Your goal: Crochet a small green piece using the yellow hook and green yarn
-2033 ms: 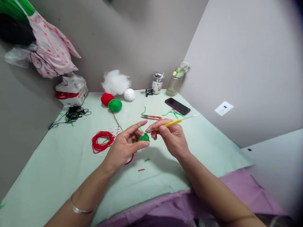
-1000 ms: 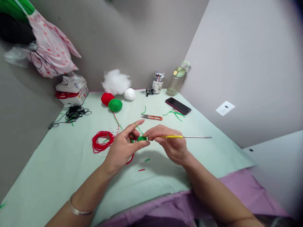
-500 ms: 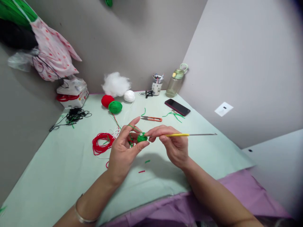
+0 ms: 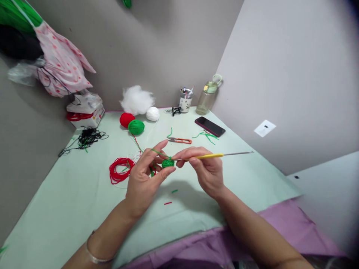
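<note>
Between the thumb and fingers of my left hand [image 4: 147, 175] is a small round green crochet piece [image 4: 168, 163]. A strand of green yarn [image 4: 159, 152] runs from the raised left index finger to the top of the piece. My right hand [image 4: 206, 170] grips a crochet hook [image 4: 211, 156] with a yellow handle and a metal shaft at each end. Its near tip meets the top of the green piece; the other end points right. Whether the tip is inside a stitch is too small to tell.
Beyond my hands lie orange thread snips [image 4: 180, 140], a phone [image 4: 210, 126] and red [image 4: 127, 120], green [image 4: 136, 127] and white [image 4: 152, 114] yarn balls. Loose red yarn [image 4: 121, 170] is left of my hands. A bottle [image 4: 206, 97] and pen cup [image 4: 185, 101] stand at the back.
The hook's far end has swung slightly up and left. The green piece has turned a little, and the pale spot on its top no longer shows. Both hands keep their grip.
</note>
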`<state>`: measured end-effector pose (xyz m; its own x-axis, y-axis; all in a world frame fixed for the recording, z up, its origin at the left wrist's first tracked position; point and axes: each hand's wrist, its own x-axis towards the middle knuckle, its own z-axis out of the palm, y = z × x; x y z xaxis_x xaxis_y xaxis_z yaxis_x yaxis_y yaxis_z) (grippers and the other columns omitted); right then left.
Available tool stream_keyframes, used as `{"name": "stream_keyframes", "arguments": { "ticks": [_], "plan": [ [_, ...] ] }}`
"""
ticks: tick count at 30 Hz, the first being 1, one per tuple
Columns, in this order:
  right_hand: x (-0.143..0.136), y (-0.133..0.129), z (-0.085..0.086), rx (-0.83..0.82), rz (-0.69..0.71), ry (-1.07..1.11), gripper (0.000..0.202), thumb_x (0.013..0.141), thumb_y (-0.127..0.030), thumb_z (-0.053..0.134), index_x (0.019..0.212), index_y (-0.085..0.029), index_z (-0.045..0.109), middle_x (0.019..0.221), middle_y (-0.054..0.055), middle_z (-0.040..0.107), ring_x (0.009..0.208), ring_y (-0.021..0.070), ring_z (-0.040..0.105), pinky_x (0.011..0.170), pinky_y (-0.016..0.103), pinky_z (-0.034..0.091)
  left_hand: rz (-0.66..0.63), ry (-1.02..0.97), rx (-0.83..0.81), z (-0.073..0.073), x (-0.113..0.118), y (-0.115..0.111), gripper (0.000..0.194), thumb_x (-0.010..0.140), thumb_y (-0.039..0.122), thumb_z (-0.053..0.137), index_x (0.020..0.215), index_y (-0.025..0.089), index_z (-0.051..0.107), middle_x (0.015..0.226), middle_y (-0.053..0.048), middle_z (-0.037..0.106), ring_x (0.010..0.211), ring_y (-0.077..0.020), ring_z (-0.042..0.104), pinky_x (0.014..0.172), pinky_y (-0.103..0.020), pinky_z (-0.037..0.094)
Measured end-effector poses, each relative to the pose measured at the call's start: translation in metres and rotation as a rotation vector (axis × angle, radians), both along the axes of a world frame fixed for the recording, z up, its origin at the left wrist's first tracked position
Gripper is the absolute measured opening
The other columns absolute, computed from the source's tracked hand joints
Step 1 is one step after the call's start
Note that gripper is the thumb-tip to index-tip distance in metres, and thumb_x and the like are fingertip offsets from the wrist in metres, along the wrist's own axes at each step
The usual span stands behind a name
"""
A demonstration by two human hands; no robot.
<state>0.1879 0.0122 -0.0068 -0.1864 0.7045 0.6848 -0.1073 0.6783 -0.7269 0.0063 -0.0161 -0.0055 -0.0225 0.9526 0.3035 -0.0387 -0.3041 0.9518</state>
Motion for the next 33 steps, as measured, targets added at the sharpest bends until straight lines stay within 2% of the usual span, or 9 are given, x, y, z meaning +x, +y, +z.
{"name": "stream_keyframes", "arguments": {
  "ticks": [3, 6, 11, 17, 21, 24, 27, 30, 33],
  "plan": [
    [0.000, 0.001, 0.001, -0.007, 0.014, 0.004, 0.021, 0.105, -0.035, 0.062, 0.104, -0.023, 0.079, 0.094, 0.007, 0.082, 0.074, 0.0174, 0.074, 0.069, 0.034, 0.063, -0.021, 0.071, 0.023, -0.002, -0.002, 0.002, 0.056, 0.087, 0.026, 0.083, 0.139, 0.039, 0.070, 0.100, 0.002, 0.065, 0.089, -0.0136, 0.063, 0.083, -0.027, 0.052],
    [-0.001, 0.001, -0.002, 0.049, 0.006, -0.017, 0.019, 0.106, -0.031, 0.061, 0.106, -0.024, 0.079, 0.098, 0.007, 0.083, 0.079, 0.0184, 0.075, 0.072, 0.035, 0.064, -0.060, 0.035, -0.033, -0.002, -0.001, 0.004, 0.066, 0.088, 0.026, 0.080, 0.150, 0.035, 0.059, 0.099, 0.002, 0.064, 0.091, -0.0135, 0.061, 0.092, -0.027, 0.050],
    [-0.002, 0.001, -0.012, 0.356, -0.079, -0.172, 0.022, 0.104, -0.017, 0.060, 0.118, -0.026, 0.076, 0.104, 0.010, 0.083, 0.095, 0.0233, 0.078, 0.079, 0.039, 0.064, -0.111, -0.113, -0.240, 0.003, 0.003, 0.005, 0.077, 0.079, 0.024, 0.084, 0.151, 0.025, 0.056, 0.095, 0.003, 0.055, 0.088, -0.0126, 0.058, 0.087, -0.025, 0.050],
    [0.002, -0.005, -0.005, 0.556, -0.263, -0.387, 0.029, 0.101, -0.010, 0.060, 0.124, -0.024, 0.072, 0.108, 0.013, 0.083, 0.088, 0.0211, 0.078, 0.073, 0.034, 0.066, -0.049, -0.184, -0.261, 0.005, 0.009, -0.001, 0.076, 0.079, 0.032, 0.087, 0.148, 0.024, 0.057, 0.096, 0.002, 0.060, 0.090, -0.0143, 0.061, 0.086, -0.025, 0.052],
    [0.002, -0.009, -0.001, 0.696, -0.382, -0.506, 0.024, 0.096, -0.009, 0.068, 0.115, -0.023, 0.075, 0.110, 0.013, 0.082, 0.090, 0.0214, 0.078, 0.072, 0.031, 0.067, -0.010, -0.168, -0.214, 0.002, 0.011, -0.008, 0.066, 0.088, 0.040, 0.081, 0.148, 0.025, 0.057, 0.100, 0.000, 0.061, 0.094, -0.0150, 0.063, 0.086, -0.024, 0.053],
    [0.001, -0.012, -0.003, 0.754, -0.495, -0.559, 0.022, 0.097, -0.008, 0.067, 0.110, -0.023, 0.076, 0.109, 0.010, 0.081, 0.089, 0.0196, 0.077, 0.076, 0.031, 0.068, -0.046, -0.214, -0.215, 0.001, 0.011, -0.011, 0.061, 0.091, 0.040, 0.079, 0.147, 0.026, 0.060, 0.102, 0.000, 0.062, 0.092, -0.0136, 0.063, 0.086, -0.023, 0.052],
    [0.000, -0.016, -0.006, 0.809, -0.598, -0.562, 0.027, 0.095, -0.004, 0.067, 0.112, -0.023, 0.076, 0.104, 0.006, 0.081, 0.087, 0.0175, 0.075, 0.081, 0.030, 0.068, -0.169, -0.398, -0.303, 0.003, 0.011, -0.009, 0.062, 0.084, 0.036, 0.087, 0.141, 0.027, 0.067, 0.099, 0.001, 0.063, 0.087, -0.0109, 0.062, 0.082, -0.020, 0.051],
    [0.001, -0.017, -0.007, 0.799, -0.557, -0.524, 0.030, 0.095, -0.005, 0.069, 0.118, -0.023, 0.077, 0.105, 0.007, 0.080, 0.093, 0.0184, 0.075, 0.083, 0.031, 0.068, -0.316, -0.568, -0.442, 0.006, 0.009, -0.005, 0.064, 0.075, 0.032, 0.094, 0.134, 0.024, 0.073, 0.095, 0.001, 0.065, 0.083, -0.0100, 0.061, 0.079, -0.019, 0.050],
    [0.001, -0.012, -0.009, 0.651, -0.393, -0.374, 0.031, 0.099, -0.007, 0.066, 0.124, -0.022, 0.076, 0.108, 0.009, 0.079, 0.098, 0.0199, 0.076, 0.081, 0.033, 0.068, -0.374, -0.593, -0.525, 0.008, 0.005, -0.001, 0.065, 0.071, 0.030, 0.096, 0.132, 0.022, 0.075, 0.093, -0.001, 0.068, 0.083, -0.0111, 0.060, 0.078, -0.020, 0.048]
  ]
}}
